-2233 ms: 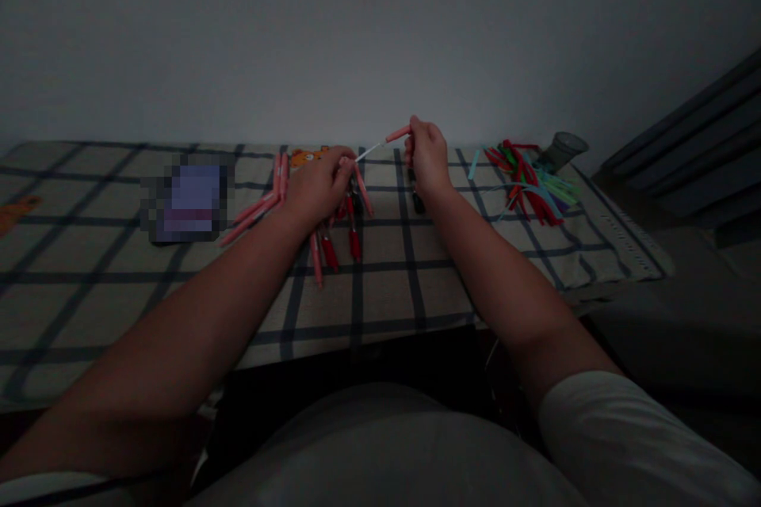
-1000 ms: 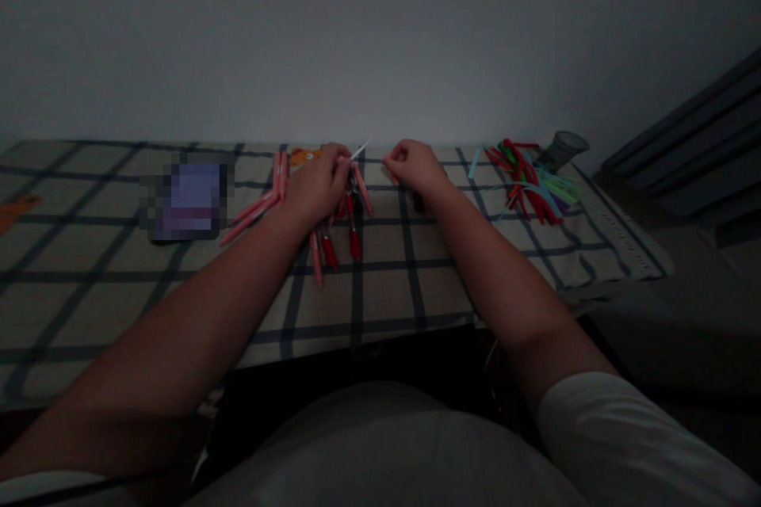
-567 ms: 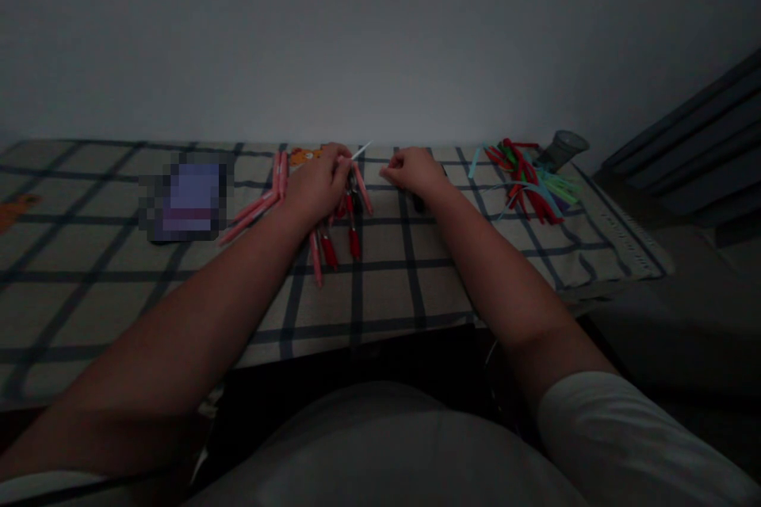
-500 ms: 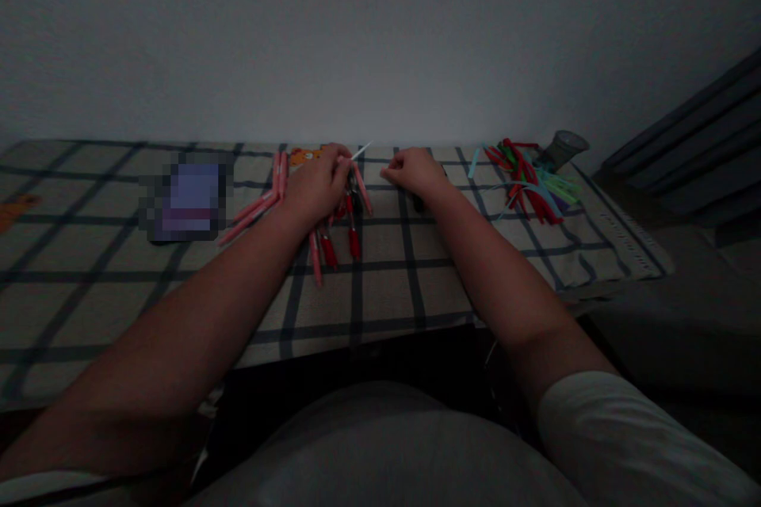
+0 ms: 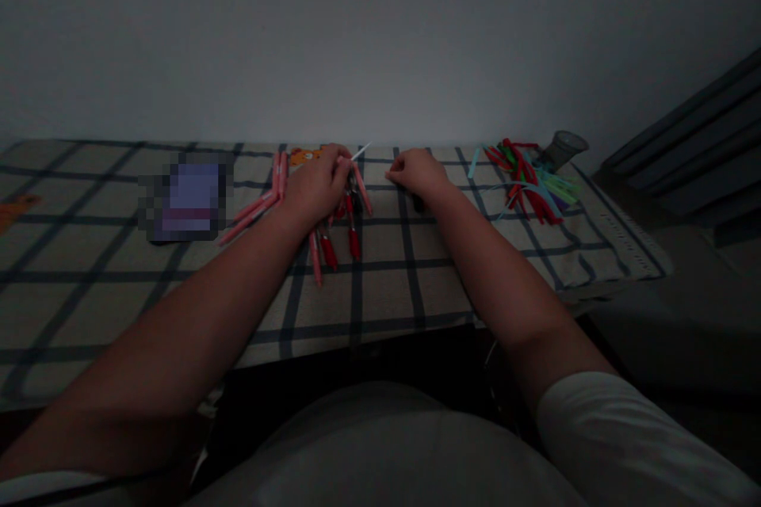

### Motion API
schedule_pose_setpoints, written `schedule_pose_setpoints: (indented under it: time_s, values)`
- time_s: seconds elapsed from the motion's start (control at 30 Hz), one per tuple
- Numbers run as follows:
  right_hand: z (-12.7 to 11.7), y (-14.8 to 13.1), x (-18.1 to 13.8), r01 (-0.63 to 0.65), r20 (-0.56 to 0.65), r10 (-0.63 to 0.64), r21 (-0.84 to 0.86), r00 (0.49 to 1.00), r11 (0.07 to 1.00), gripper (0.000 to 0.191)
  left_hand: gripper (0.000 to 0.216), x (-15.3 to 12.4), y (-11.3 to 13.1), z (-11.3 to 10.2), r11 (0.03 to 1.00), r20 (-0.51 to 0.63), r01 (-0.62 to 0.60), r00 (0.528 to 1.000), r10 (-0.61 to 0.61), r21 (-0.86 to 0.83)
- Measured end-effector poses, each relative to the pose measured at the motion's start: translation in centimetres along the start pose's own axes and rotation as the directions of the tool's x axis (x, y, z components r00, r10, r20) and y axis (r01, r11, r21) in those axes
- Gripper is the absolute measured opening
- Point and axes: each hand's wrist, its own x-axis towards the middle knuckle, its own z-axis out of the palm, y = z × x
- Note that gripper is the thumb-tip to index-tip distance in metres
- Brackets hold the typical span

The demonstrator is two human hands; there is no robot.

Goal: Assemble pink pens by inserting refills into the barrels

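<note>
My left hand [image 5: 321, 181] is closed, with a thin white strip [image 5: 361, 150] sticking out past its fingertips toward the wall. Under and around that hand lie several pink and red pens [image 5: 353, 242], partly covered by it; some have red ends pointing at me. My right hand [image 5: 419, 173] is to the right, apart from the left one, its thumb and fingers pinched together. Whatever is between those fingers, if anything, is too small to see. A dark object [image 5: 418, 204] shows partly beneath the right wrist.
More pink pens [image 5: 253, 214] lie left of my left hand, by an orange bear print [image 5: 306, 156]. A blurred-out phone-like object [image 5: 193, 198] is farther left. At right are colourful strips [image 5: 526, 182] and a clear cup [image 5: 563, 149] on the checked cloth [image 5: 386, 285], against the wall.
My right hand has shifted very slightly to the right. My left hand and the white strip stay where they were.
</note>
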Motion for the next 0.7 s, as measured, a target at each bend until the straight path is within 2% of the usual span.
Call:
schedule_pose_setpoints:
  time_s: [0.2, 0.37, 0.5, 0.6, 0.7]
  values:
    - [-0.3, -0.3, -0.3, -0.008, 0.014, 0.008, -0.003, 1.0, 1.0, 0.027, 0.042, 0.1, -0.1, 0.1, 1.0, -0.005, -0.009, 1.0, 0.009, -0.005]
    - [-0.7, -0.8, -0.5, -0.02, -0.049, 0.021, 0.031, 0.999, 0.999, 0.028, 0.043, 0.1, 0.0, 0.1, 1.0, 0.001, -0.008, 1.0, 0.008, -0.009]
    - [-0.5, -1.3, -0.3, 0.08, -0.127, -0.052, 0.222, 0.99, 0.972, 0.026, 0.043, 0.2, -0.2, 0.3, 0.999, -0.029, -0.03, 0.999, 0.03, -0.011]
    - [-0.3, -1.9, -0.3, 0.179, -0.163, -0.119, 0.433, 0.979, 0.883, 0.026, 0.041, 0.2, -0.4, 0.4, 0.998, -0.057, -0.064, 0.996, 0.063, -0.021]
    - [-0.3, -2.5, -0.6, 0.226, -0.146, -0.175, 0.544, 0.974, 0.808, 0.025, 0.041, 0.2, -0.4, 0.3, 0.996, -0.054, -0.084, 0.995, 0.083, -0.02]
